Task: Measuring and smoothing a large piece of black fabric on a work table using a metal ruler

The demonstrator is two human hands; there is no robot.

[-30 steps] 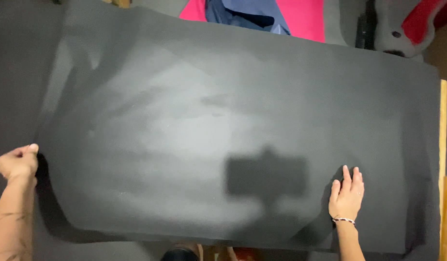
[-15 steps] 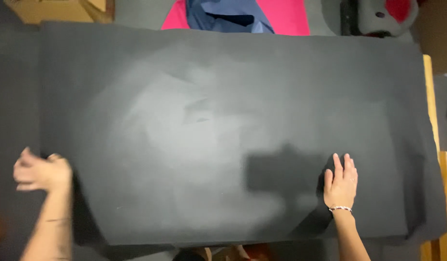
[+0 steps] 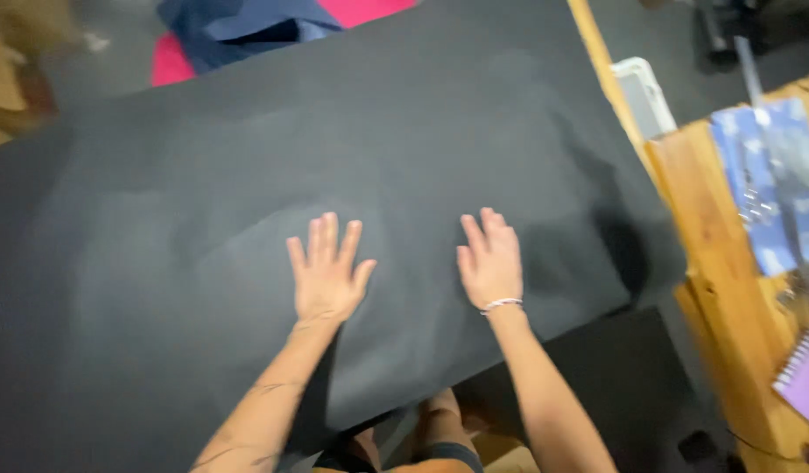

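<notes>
Both hands, left and right, lie flat and open on the black sheet, gripping nothing, so it could slide toward the wooden rail.

You have no screens or signs in view. At your far right, on the wooden bench, lies a flat packet in clear wrapping, blue with pale blotches, its long side running away from you. Near the bench's lower edge sits a purple spiral-bound pad, partly cut off by the frame. Any labels on these are too blurred to tell.
</notes>
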